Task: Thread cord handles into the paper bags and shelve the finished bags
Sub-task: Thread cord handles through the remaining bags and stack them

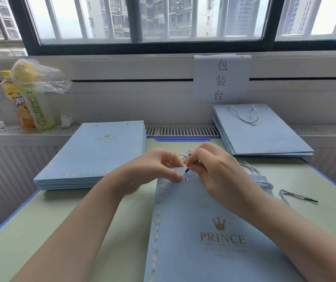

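A light-blue paper bag with a gold crown and "PRINCE" lies flat on the green table in front of me. My left hand pinches its top edge beside a small punched hole. My right hand pinches a twisted white-grey cord and holds its black tip at the bag's top edge just above the hole. A stack of bags without handles lies at the left. A stack of bags with cord handles lies at the back right.
Loose cords lie on the table at the right, and more cord shows behind my right hand. Drink bottles under a plastic bag stand on the radiator ledge at left. A paper sign hangs below the window.
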{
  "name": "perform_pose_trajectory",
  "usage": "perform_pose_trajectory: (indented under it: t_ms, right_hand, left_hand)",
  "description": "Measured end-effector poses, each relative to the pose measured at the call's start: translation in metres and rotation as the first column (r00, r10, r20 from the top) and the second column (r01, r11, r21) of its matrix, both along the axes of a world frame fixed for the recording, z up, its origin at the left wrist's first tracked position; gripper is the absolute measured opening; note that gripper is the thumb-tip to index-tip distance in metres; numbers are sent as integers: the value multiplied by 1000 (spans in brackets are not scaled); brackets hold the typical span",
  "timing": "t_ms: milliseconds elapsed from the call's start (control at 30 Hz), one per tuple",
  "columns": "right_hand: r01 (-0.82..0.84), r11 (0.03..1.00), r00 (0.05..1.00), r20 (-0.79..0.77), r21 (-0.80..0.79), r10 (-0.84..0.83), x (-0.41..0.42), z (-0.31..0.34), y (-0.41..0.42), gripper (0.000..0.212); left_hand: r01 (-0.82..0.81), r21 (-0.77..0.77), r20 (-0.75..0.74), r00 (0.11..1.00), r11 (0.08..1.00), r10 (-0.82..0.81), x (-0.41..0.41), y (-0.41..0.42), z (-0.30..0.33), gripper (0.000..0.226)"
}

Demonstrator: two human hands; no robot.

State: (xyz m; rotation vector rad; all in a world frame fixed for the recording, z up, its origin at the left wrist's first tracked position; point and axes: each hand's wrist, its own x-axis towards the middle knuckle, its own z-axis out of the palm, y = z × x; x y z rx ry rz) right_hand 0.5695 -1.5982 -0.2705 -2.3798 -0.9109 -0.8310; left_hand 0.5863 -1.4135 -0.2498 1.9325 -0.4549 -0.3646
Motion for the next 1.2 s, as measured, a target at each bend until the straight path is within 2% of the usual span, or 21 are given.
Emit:
perform_pose_trajectory:
  t_ms: [167,233,367,500,567,700,900,1000,1133,1200]
  right_hand:
    - [-21,1000,999,35,-12,21,0,2,-1,8]
    - [-53,996,995,79,-77,59,-2,1,1,6]
    - [-10,960,978,196,-281,68,-7,5,2,31]
    - [48,924,975,220,-378,40,-13,5,7,32]
    - [10,939,985,167,-345,51,-12,-1,11,25]
    - [-61,998,997,-46,-23,60,-10,-3,13,13]
    - [-72,985,967,-231,155,107,-4,1,5,10]
    - [-38,986,960,-267,161,80,-6,3,5,16]
    - [0,1000,955,-296,5,1,-8,3,6,21]
    - [-10,1000,958,-286,27,17,-9,4,7,19]
  left_hand:
    - [-26,-13,2,1000,1000,26,1,0,0,14]
    - [-35,-16,15,999,999,35,1,-1,-1,15]
    - [-42,-12,24,999,999,42,2,0,-1,19]
    - [-29,-35,31,999,999,30,1,-2,0,11]
    - [-36,-42,35,999,998,37,1,-3,-1,10]
    - [-55,-71,45,997,996,58,0,-4,2,5]
    - [-54,-93,27,998,994,57,-2,-4,5,4]
    - [-61,-83,41,997,995,65,-4,-4,6,4]
    - [-68,-67,47,996,995,71,-3,-6,5,10]
    - [-83,-65,36,996,994,85,-3,-7,4,16]
